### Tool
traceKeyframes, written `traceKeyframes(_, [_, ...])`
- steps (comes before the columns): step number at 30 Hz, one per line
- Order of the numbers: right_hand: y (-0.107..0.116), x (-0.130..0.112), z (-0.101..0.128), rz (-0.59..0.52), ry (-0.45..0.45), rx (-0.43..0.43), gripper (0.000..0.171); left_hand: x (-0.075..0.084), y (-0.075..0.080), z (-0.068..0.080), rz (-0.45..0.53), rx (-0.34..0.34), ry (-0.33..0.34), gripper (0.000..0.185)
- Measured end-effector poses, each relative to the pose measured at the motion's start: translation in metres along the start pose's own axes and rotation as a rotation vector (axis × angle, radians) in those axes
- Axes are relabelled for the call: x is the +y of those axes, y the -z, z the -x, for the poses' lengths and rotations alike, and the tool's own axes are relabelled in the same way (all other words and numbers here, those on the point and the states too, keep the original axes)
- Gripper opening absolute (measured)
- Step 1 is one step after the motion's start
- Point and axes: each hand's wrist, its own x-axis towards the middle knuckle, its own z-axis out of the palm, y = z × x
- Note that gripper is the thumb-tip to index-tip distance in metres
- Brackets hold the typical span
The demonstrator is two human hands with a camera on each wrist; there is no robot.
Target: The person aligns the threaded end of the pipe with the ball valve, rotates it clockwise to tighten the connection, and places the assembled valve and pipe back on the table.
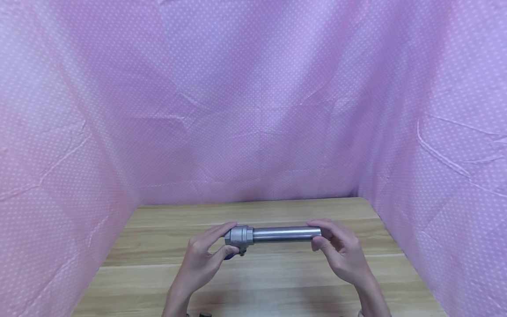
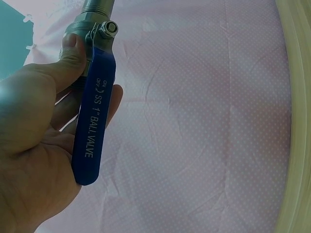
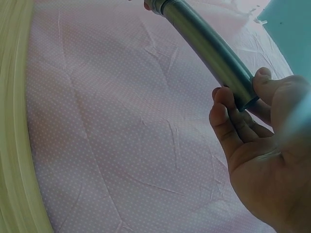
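Observation:
A steel ball valve (image 1: pixel 239 236) is joined to a straight metal pipe (image 1: pixel 285 234), and the two lie level across the head view above the table. My left hand (image 1: pixel 206 251) grips the valve body, thumb on the near side and fingers behind. In the left wrist view the valve's blue lever handle (image 2: pixel 95 116), printed "SS 1" BALL VALVE", runs back along the palm. At the pipe's free end, my right hand (image 1: pixel 340 248) holds it between thumb and fingertips. Threads (image 2: pixel 97 8) show where pipe and valve meet.
Below the hands is a wood-grain table (image 1: pixel 269 281). Pink dotted cloth (image 1: pixel 253 110) hangs behind it and along both sides. A small dark object (image 1: pixel 205 314) shows at the bottom edge of the head view.

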Motion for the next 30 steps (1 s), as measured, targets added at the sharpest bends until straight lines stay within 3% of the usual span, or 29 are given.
traceKeyframes(11, [0.001, -0.001, -0.0001, -0.103, -0.01, -0.03, 0.052, 0.0007, 0.0008, 0.0004, -0.009, 0.004, -0.001, 0.07])
traceKeyframes(30, [0.0002, -0.0012, 0.0, -0.042, -0.013, -0.026, 0.047, 0.001, 0.0007, 0.0, -0.002, 0.0, 0.003, 0.068])
